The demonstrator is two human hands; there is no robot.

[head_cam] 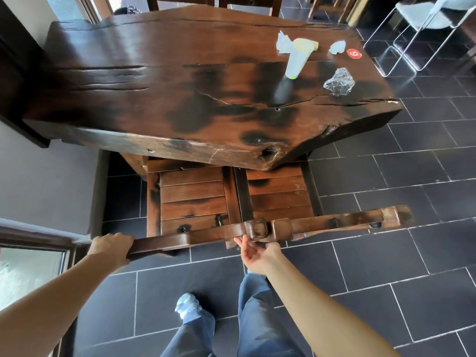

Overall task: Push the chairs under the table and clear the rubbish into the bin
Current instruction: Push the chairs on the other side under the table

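Two dark wooden chairs stand side by side with their slatted seats partly under the thick wooden table (108,73). My left hand (110,247) grips the left end of the left chair's top rail (195,237). My right hand (253,251) sits just below the spot where the two chair backs meet, palm up, fingers loose and touching the rail from beneath. The right chair's rail (342,222) runs off to the right. Rubbish lies at the table's far right: a plastic cup (297,61), crumpled tissue (283,42), another white scrap (337,46), crinkled clear plastic (338,82) and a red sticker (354,53).
A wall (38,181) and a window frame (33,238) close off the left side. Dark tiled floor (386,253) spreads to the right and behind me. A metal-framed chair (422,29) stands at the far right. More wooden chairs (247,2) stand beyond the table. No bin is in view.
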